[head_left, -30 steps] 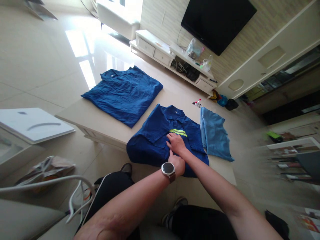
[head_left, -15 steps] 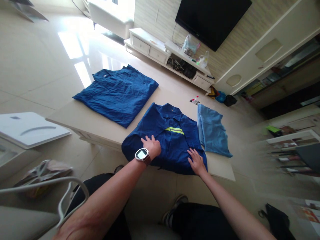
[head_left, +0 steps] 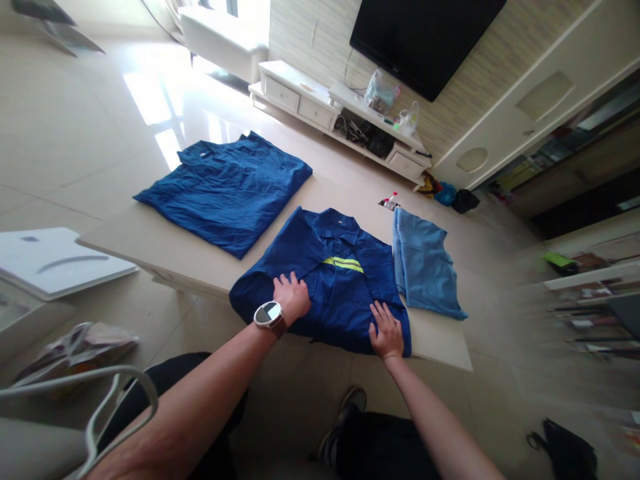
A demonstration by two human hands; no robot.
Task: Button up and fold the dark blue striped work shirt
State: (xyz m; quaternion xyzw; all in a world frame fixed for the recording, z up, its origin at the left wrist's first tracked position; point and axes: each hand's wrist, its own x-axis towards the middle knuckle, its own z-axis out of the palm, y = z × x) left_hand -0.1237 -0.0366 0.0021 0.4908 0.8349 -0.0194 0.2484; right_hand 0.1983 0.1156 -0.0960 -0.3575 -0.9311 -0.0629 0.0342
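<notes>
A dark blue work jacket (head_left: 345,293) with a collar and yellow reflective stripes across the chest lies face up on a low cream table (head_left: 200,267). Its lower edge reaches over the table's near side. My left hand (head_left: 291,297), below a wristwatch, rests on the jacket's left part with fingers spread. Flat on the lower right part lies my right hand (head_left: 387,331), fingers extended. Further left on the table is another blue collared garment (head_left: 227,190), laid out flat. A lighter blue folded cloth (head_left: 430,267) is just right of the jacket.
Small red-topped items (head_left: 390,200) sit behind the jacket. Beyond the table stand a white TV cabinet (head_left: 315,110) and a wall-mounted television (head_left: 425,40). A white box (head_left: 60,260) is at left, and a metal chair arm (head_left: 145,400) is near my left arm.
Both hands have shifted slightly left and stay on the jacket, whose left edge sits a little further left in view. The camera view has moved slightly too.
</notes>
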